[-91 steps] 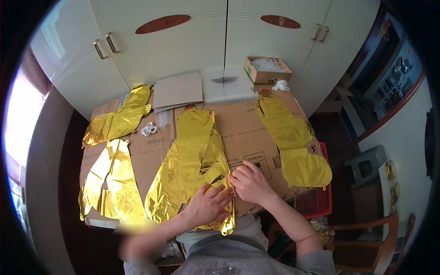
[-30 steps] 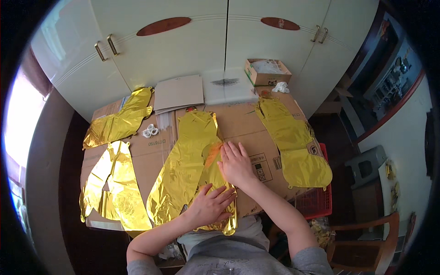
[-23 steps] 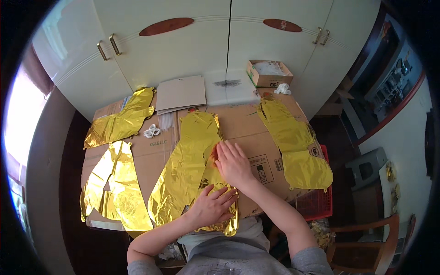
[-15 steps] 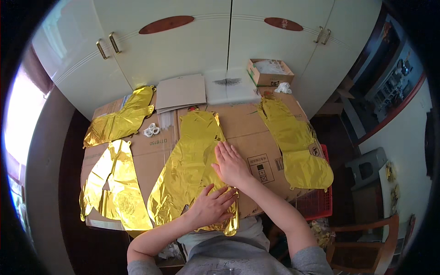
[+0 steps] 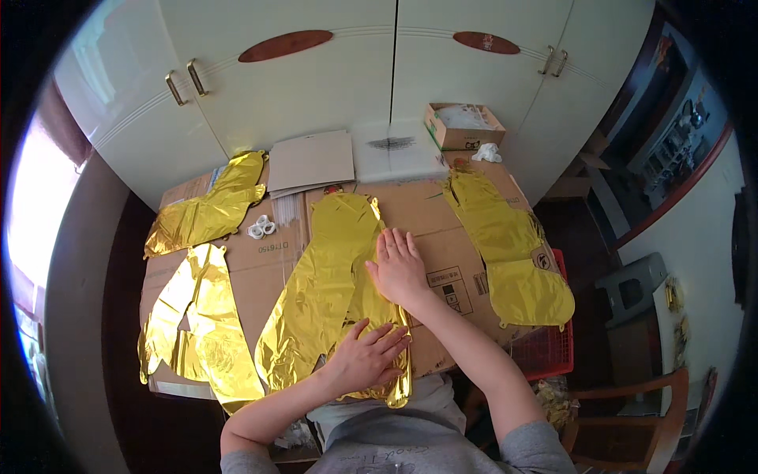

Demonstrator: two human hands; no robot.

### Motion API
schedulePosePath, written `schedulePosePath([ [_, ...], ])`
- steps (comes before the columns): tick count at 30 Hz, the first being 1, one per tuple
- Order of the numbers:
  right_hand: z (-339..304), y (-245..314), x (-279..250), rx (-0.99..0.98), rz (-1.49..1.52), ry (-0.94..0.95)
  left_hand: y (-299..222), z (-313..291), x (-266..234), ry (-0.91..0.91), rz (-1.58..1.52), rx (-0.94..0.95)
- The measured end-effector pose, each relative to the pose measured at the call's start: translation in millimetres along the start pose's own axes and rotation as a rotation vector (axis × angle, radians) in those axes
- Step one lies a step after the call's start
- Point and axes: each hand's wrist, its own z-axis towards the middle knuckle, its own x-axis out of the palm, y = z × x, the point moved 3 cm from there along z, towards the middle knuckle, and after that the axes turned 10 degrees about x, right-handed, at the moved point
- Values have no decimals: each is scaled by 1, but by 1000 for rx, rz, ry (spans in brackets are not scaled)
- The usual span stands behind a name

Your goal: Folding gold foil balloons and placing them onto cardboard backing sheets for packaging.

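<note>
The person's left hand (image 5: 367,355) lay nearest, palm down with its fingers loosely spread, pressing on the middle gold foil piece (image 5: 324,253) and gripping nothing. From beneath it the foil ran up toward 12 o'clock, widened out at 9, and ended in a narrow tip at 5. Farther off, at 1 o'clock from the left hand, the right hand (image 5: 399,268) rested flat and open on the same foil's right edge, the sheet's bulk at 9 o'clock from it. A red crate (image 5: 545,347) stood at 4 o'clock from the right hand.

Another gold foil piece (image 5: 225,332) lay at 9 to 10 o'clock from the left hand; a third piece (image 5: 509,245) sat at 3 from the right. Beyond, white rings (image 5: 261,227) clustered at 11 from the left hand, on brown cardboard (image 5: 430,213).
</note>
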Motion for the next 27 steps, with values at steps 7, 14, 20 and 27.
schedulePosePath([
  [7,14,0,-7,92,-56,44,0,0,0,10,-10,-7],
  [14,1,9,-3,-120,102,-66,1,1,-1,9,2,-10],
  [20,13,6,4,-15,38,-24,0,-1,0,16,-27,-19],
  [27,35,-4,0,62,19,52,0,0,0,8,-31,-19],
])
